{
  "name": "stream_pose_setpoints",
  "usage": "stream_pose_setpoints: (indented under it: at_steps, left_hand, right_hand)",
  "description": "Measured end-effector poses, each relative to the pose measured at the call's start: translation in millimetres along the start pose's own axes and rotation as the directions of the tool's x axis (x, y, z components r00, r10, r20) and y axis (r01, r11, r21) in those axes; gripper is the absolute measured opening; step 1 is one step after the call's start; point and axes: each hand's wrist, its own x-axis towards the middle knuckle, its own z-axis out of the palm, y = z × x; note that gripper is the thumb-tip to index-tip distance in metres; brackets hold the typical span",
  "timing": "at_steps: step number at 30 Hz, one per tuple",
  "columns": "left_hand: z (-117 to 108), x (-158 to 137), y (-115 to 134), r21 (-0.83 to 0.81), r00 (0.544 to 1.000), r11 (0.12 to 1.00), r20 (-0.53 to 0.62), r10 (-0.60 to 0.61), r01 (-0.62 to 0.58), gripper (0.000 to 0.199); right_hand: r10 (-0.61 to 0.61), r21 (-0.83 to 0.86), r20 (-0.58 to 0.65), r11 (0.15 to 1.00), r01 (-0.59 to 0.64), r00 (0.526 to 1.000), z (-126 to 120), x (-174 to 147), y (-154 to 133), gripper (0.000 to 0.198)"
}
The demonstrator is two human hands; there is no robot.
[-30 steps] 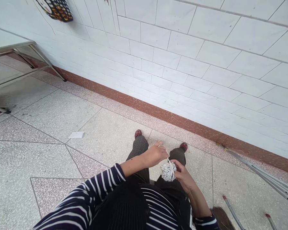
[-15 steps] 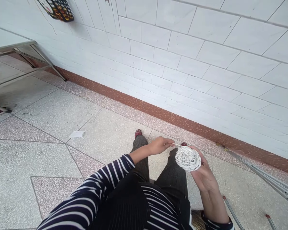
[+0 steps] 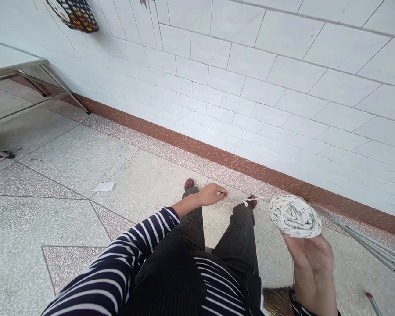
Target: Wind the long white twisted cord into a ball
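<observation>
A round, flat coil of white rope with dark flecks rests on the fingers of my right hand, palm turned up, above the floor at the lower right. Its loose end, knotted and looped, trails out to the left in the air by my right shoe. My left hand is apart from that end, over my left leg, with its fingers curled together and nothing visible in them.
A metal-framed table stands at the left. White paper lies on the speckled floor. Metal poles lean at the right by the tiled wall. A patterned bag hangs upper left.
My left hand has let go of the rope's end and moved slightly left. My right hand has carried the coil to the right, and the loose end now trails behind it.
</observation>
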Motion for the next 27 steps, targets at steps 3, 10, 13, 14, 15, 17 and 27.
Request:
stream_pose_setpoints:
  at_steps: [3,10,13,14,15,17,27]
  left_hand:
    - [2.0,1.3,17.0,-0.176,0.996,0.984,-0.085,0.004,-0.019,0.029]
    - [27.5,3.7,76.9,-0.638,0.991,0.767,0.044,0.13,-0.073,0.023]
    - [33.1,-9.4,65.9,-0.656,0.986,0.754,0.147,0.08,0.037,0.022]
    - [32.5,-15.6,59.2,-0.644,0.984,0.762,0.169,0.061,0.064,0.023]
    - [30.6,-22.1,52.7,-0.623,0.981,0.777,0.189,0.04,0.088,0.024]
    - [22.9,-34.1,43.1,-0.56,0.975,0.821,0.222,0.025,0.107,0.025]
    - [-23.4,-23.1,50.1,0.15,0.958,0.946,0.067,0.281,-0.288,0.022]
  right_hand:
    - [0.086,-0.051,0.014,0.995,-0.085,0.996,17.0,6.9,-1.5,0.059]
    - [0.143,-0.243,0.128,0.964,-0.109,0.981,47.8,15.9,-2.0,0.053]
    - [0.012,-0.343,0.088,0.939,0.019,0.996,44.1,22.8,-10.4,0.051]
    - [-0.048,-0.355,0.055,0.933,0.064,0.997,41.3,26.6,-12.4,0.05]
    - [-0.11,-0.364,0.017,0.925,0.109,0.994,37.9,31.4,-13.1,0.05]
    - [-0.231,-0.412,-0.055,0.892,0.188,0.971,29.7,43.7,-9.3,0.052]
    - [0.2,-0.661,0.121,0.747,-0.071,0.972,21.6,48.6,91.0,0.044]
